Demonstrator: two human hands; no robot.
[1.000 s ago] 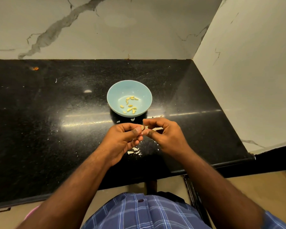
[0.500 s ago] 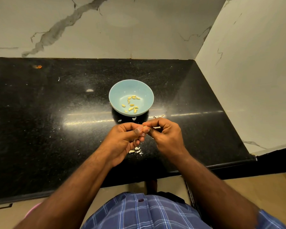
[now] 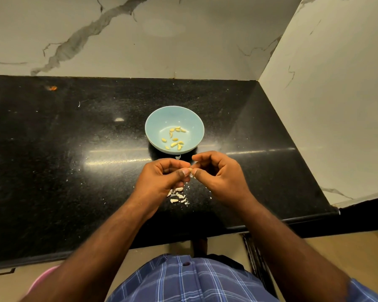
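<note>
Both curled: left hand [image 3: 164,177] and right hand [image 3: 218,173] pinch one seed [image 3: 190,169].

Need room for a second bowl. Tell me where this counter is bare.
Bare: the wide counter stretch left of the blue bowl, up to the back wall, and the strip between bowl and side wall. Crowded: front middle, where left hand and right hand pinch a seed above the husk scraps.

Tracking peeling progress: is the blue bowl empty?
No, the blue bowl holds several pale yellow seeds on its bottom.
</note>
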